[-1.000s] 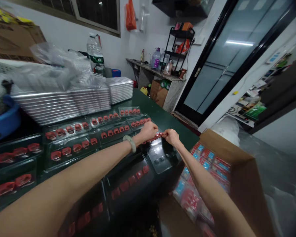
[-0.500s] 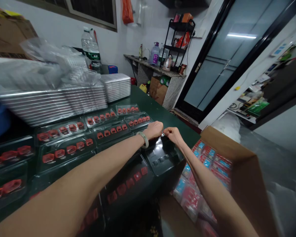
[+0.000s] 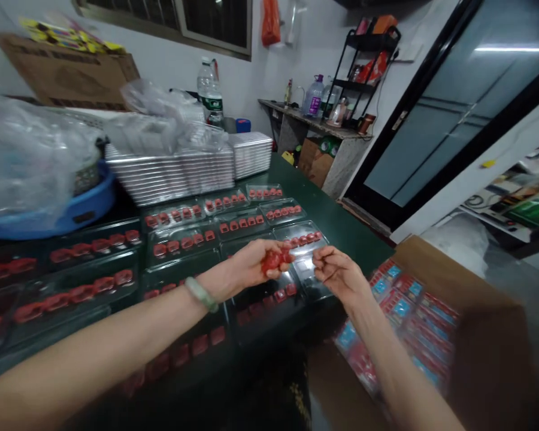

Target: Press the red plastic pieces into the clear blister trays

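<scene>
My left hand (image 3: pixel 251 266) is cupped palm-up around a small bunch of red pieces (image 3: pixel 273 260). My right hand (image 3: pixel 335 270) hovers just to the right of it with fingers curled in a pinch; what it holds, if anything, I cannot make out. Both hands are above clear plastic trays (image 3: pixel 302 240) lined with rows of the same red pieces, laid out on a dark green table (image 3: pixel 336 221). A pale green bangle (image 3: pixel 200 294) sits on my left wrist.
Stacks of empty clear trays (image 3: pixel 179 173) stand behind the filled ones. A blue basin (image 3: pixel 76 206) with plastic bags is at the left. An open cardboard box (image 3: pixel 435 311) of red and blue packets stands at the right. A shelf, bottles and a glass door lie beyond.
My hands have drawn back from the far tray toward me. The left hand has turned palm-up, showing red pieces in it. The view has swung left.
</scene>
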{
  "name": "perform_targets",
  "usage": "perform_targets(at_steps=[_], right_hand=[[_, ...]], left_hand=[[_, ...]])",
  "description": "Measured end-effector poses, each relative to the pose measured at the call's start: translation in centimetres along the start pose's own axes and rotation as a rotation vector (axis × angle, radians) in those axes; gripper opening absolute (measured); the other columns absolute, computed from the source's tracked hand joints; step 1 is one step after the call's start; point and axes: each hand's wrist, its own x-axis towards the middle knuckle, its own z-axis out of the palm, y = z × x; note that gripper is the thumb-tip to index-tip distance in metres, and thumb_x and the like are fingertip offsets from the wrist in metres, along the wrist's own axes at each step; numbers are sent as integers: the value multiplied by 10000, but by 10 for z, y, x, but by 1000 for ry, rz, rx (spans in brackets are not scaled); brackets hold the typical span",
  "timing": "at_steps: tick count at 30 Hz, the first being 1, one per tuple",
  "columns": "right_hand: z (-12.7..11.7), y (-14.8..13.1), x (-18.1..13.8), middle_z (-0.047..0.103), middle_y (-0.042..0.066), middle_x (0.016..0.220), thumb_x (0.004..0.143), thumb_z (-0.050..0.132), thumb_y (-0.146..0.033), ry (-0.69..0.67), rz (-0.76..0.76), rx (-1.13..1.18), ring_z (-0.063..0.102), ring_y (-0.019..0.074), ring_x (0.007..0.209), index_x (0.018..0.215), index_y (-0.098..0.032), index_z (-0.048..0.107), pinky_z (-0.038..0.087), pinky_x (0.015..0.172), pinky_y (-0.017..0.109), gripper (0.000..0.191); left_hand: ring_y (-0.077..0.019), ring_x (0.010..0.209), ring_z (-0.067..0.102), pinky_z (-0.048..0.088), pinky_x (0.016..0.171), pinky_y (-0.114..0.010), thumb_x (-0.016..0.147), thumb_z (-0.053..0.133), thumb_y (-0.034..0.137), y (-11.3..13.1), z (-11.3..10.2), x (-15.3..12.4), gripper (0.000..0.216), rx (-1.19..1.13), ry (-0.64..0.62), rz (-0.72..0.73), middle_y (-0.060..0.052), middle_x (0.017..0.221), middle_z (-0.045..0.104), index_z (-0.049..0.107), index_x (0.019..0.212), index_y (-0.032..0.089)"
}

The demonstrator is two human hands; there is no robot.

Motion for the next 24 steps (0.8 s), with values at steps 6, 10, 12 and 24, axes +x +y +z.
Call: perform_targets(at_steps=[6, 10, 12, 24], right_hand=[[69, 34, -28, 478, -13, 576, 736, 526, -271, -131, 10, -222, 407, 75, 468, 645, -160, 540, 292, 383, 187, 144], [95, 56, -41, 495, -33, 564, 749, 542, -263, -121, -147, -615, 397, 68, 463, 816, -175, 586, 319, 428, 188, 119], [101, 65, -45, 547, -10, 654, 752, 529, -246, -138, -234, -773, 445, 85, 525, 897, -180, 592, 355, 481, 201, 172], [116, 79, -52, 492, -29, 548, 753, 523, -252, -121, -367, -1060, 437, 92, 488, 926, -173, 594, 351, 484, 215, 203]], left_hand=[[-83, 576, 545, 368, 441, -162, 691, 557, 95, -21, -8, -76, 258, -98, 148, 12, -97, 836, 600, 561, 947, 120], [-72, 515, 526, 348, 407, -154, 701, 591, 158, -31, -7, -97, 165, -76, 193, 74, -58, 698, 584, 593, 859, 110], [-63, 442, 491, 296, 352, -150, 720, 567, 187, -35, -7, -103, 125, -64, 169, 93, -42, 612, 557, 595, 805, 100], [-86, 418, 483, 226, 304, -160, 721, 536, 271, -36, -15, -116, 167, -210, 222, -5, -39, 549, 562, 564, 656, 120]])
